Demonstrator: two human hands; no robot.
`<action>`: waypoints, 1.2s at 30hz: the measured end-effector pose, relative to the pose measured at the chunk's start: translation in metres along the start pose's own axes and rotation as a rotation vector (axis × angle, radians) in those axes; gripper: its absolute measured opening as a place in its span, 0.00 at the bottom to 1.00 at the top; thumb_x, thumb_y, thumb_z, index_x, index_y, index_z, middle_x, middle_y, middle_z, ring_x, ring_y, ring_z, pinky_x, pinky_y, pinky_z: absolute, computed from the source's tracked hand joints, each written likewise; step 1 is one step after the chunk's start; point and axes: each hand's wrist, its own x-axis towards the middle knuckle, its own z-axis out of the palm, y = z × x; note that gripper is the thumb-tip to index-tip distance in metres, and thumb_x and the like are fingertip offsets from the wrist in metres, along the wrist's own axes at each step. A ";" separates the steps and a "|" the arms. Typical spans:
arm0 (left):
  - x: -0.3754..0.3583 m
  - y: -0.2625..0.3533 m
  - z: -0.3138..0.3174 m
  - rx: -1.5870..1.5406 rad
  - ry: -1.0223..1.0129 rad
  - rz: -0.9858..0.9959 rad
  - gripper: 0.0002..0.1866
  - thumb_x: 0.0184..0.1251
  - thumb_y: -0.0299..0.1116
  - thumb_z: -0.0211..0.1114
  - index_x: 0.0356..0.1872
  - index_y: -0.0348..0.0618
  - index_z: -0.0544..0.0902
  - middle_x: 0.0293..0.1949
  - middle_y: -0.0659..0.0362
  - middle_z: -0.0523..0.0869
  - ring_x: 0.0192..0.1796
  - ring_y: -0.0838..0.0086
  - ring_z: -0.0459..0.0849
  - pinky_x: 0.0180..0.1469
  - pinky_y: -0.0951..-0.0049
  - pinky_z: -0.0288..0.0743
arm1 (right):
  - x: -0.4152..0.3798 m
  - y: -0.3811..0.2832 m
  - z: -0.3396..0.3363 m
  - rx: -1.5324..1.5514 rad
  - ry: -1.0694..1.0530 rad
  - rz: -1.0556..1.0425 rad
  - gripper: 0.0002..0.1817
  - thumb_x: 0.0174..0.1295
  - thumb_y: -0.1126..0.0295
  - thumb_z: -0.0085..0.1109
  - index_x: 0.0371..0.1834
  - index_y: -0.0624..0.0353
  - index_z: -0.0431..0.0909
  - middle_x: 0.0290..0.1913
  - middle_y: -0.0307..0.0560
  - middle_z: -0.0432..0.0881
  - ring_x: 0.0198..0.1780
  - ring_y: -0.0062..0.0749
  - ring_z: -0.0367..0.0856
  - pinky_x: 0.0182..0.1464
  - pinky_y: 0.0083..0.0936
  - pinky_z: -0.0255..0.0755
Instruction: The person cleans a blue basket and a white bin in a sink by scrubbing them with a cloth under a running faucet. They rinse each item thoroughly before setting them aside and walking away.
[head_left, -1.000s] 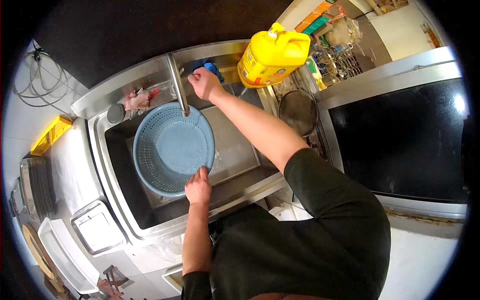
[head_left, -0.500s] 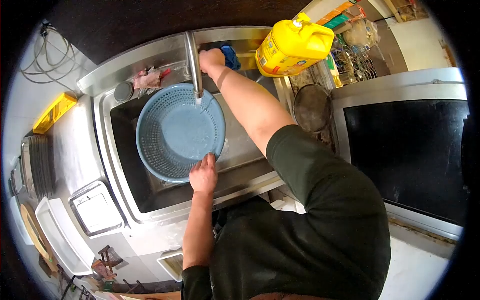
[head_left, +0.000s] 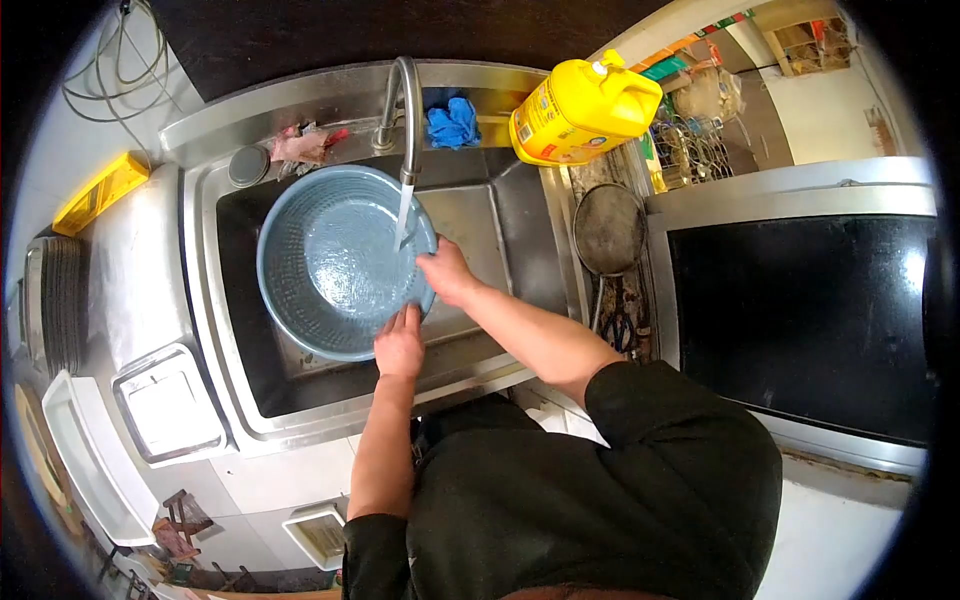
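A blue plastic colander (head_left: 350, 270) is held over the metal sink (head_left: 535, 230), under the curved faucet (head_left: 411, 120). Water runs from the spout into its right side and shines across the bottom. My left hand (head_left: 400, 345) grips the near rim, fingers over the edge. At the right rim, my right hand (head_left: 447, 272) is closed on the same colander, thumb toward the inside. The undersides of both grips are hidden.
Behind the sink lie a blue cloth (head_left: 453, 123), a pinkish rag (head_left: 300, 145) and a round lid (head_left: 248, 166). A yellow jug (head_left: 582, 112) stands at the back right corner, with a round strainer (head_left: 610, 228) below it. A white tray (head_left: 172, 403) sits at left.
My right hand has come from the faucet base down to the colander's right rim. Water now flows in a stream from the spout. The blue cloth is now fully uncovered.
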 end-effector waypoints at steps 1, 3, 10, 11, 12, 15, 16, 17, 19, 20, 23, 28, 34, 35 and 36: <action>0.002 0.001 0.007 -0.128 0.046 0.003 0.18 0.64 0.34 0.54 0.54 0.39 0.73 0.51 0.48 0.79 0.52 0.57 0.79 0.52 0.61 0.74 | 0.000 -0.009 0.003 -0.033 0.037 -0.092 0.18 0.53 0.72 0.53 0.49 0.64 0.76 0.42 0.57 0.83 0.43 0.46 0.81 0.47 0.35 0.73; 0.009 0.007 0.005 -0.401 -0.019 -0.003 0.27 0.69 0.39 0.51 0.64 0.31 0.64 0.66 0.38 0.64 0.68 0.48 0.63 0.68 0.58 0.59 | -0.004 -0.033 0.008 -0.117 0.092 -0.205 0.16 0.55 0.72 0.53 0.47 0.63 0.76 0.40 0.58 0.82 0.42 0.48 0.81 0.47 0.36 0.73; 0.111 0.007 0.012 -0.842 0.319 0.038 0.31 0.72 0.48 0.43 0.66 0.30 0.61 0.68 0.38 0.61 0.70 0.46 0.59 0.71 0.58 0.52 | 0.000 -0.071 0.005 -0.067 0.066 -0.171 0.14 0.62 0.68 0.58 0.47 0.62 0.77 0.34 0.45 0.84 0.33 0.23 0.79 0.40 0.25 0.74; 0.114 0.009 0.016 -0.815 0.317 0.096 0.32 0.72 0.49 0.43 0.66 0.31 0.61 0.68 0.38 0.61 0.70 0.46 0.58 0.71 0.57 0.51 | 0.003 -0.075 0.001 -0.081 0.107 -0.215 0.13 0.62 0.67 0.59 0.46 0.62 0.78 0.33 0.46 0.84 0.32 0.23 0.78 0.39 0.25 0.74; 0.119 0.011 0.019 -0.786 0.316 0.153 0.33 0.72 0.50 0.42 0.66 0.31 0.61 0.68 0.38 0.60 0.70 0.46 0.57 0.71 0.57 0.50 | 0.005 -0.080 -0.005 -0.096 0.146 -0.261 0.13 0.62 0.67 0.59 0.45 0.62 0.78 0.31 0.46 0.84 0.30 0.22 0.78 0.37 0.25 0.74; 0.093 -0.003 0.027 -0.383 0.087 0.200 0.37 0.67 0.56 0.49 0.69 0.41 0.59 0.71 0.47 0.58 0.72 0.51 0.56 0.72 0.53 0.50 | -0.006 -0.112 -0.027 -0.261 0.210 -0.291 0.12 0.61 0.66 0.60 0.43 0.63 0.79 0.30 0.48 0.84 0.29 0.21 0.78 0.36 0.26 0.74; 0.081 -0.010 0.027 -0.208 0.021 0.223 0.38 0.66 0.57 0.50 0.70 0.43 0.59 0.72 0.49 0.57 0.72 0.53 0.56 0.71 0.52 0.50 | -0.007 -0.119 -0.035 -0.339 0.214 -0.289 0.12 0.61 0.66 0.61 0.42 0.63 0.80 0.30 0.49 0.84 0.30 0.21 0.78 0.36 0.26 0.74; 0.070 -0.020 0.019 -0.052 -0.125 0.199 0.39 0.63 0.57 0.55 0.71 0.50 0.57 0.73 0.55 0.56 0.74 0.58 0.54 0.72 0.49 0.46 | 0.001 -0.112 -0.043 -0.366 0.208 -0.350 0.13 0.60 0.67 0.60 0.45 0.64 0.78 0.35 0.55 0.84 0.34 0.28 0.82 0.39 0.28 0.74; 0.058 -0.046 0.006 0.293 -0.334 0.095 0.40 0.60 0.48 0.61 0.72 0.53 0.56 0.74 0.57 0.54 0.75 0.59 0.49 0.73 0.49 0.40 | 0.009 -0.108 -0.060 -0.487 0.201 -0.547 0.14 0.59 0.70 0.59 0.47 0.64 0.76 0.40 0.58 0.83 0.38 0.38 0.83 0.42 0.29 0.74; 0.057 -0.061 0.001 0.329 -0.303 0.036 0.38 0.61 0.44 0.59 0.72 0.54 0.56 0.74 0.59 0.52 0.76 0.61 0.47 0.73 0.48 0.37 | 0.008 -0.113 -0.067 -0.546 0.195 -0.647 0.15 0.59 0.71 0.58 0.48 0.64 0.76 0.42 0.60 0.82 0.40 0.43 0.84 0.43 0.30 0.74; 0.053 -0.074 -0.017 0.435 -0.156 -0.171 0.32 0.63 0.35 0.53 0.70 0.55 0.61 0.75 0.60 0.50 0.76 0.62 0.45 0.73 0.48 0.34 | 0.009 -0.106 -0.080 -0.704 0.165 -0.469 0.22 0.57 0.69 0.55 0.55 0.65 0.69 0.43 0.66 0.80 0.46 0.60 0.78 0.49 0.42 0.72; 0.032 -0.080 -0.022 0.235 0.143 -0.190 0.28 0.62 0.27 0.47 0.67 0.53 0.67 0.75 0.56 0.47 0.76 0.59 0.44 0.74 0.48 0.36 | -0.007 -0.129 -0.102 -0.851 0.132 -0.120 0.23 0.56 0.65 0.54 0.53 0.67 0.66 0.43 0.69 0.79 0.48 0.64 0.77 0.52 0.47 0.70; 0.009 -0.039 0.000 -0.994 0.251 -0.258 0.29 0.66 0.17 0.44 0.70 0.35 0.57 0.68 0.48 0.66 0.69 0.63 0.64 0.68 0.72 0.57 | 0.001 -0.131 -0.173 -0.862 0.024 0.021 0.21 0.56 0.64 0.51 0.49 0.70 0.73 0.44 0.68 0.80 0.47 0.59 0.79 0.51 0.42 0.71; 0.008 -0.032 0.001 -1.154 0.226 -0.314 0.28 0.67 0.19 0.44 0.70 0.36 0.58 0.67 0.49 0.67 0.67 0.64 0.66 0.66 0.71 0.60 | -0.002 -0.135 -0.187 -0.784 -0.085 -0.019 0.22 0.55 0.63 0.51 0.47 0.71 0.76 0.41 0.66 0.81 0.44 0.55 0.81 0.49 0.40 0.72; 0.006 -0.027 0.002 -1.312 0.196 -0.372 0.28 0.68 0.20 0.45 0.70 0.36 0.58 0.65 0.50 0.69 0.65 0.65 0.68 0.65 0.70 0.62 | 0.005 -0.127 -0.207 -0.793 -0.136 0.040 0.22 0.54 0.63 0.52 0.47 0.71 0.76 0.37 0.61 0.82 0.39 0.48 0.82 0.44 0.38 0.74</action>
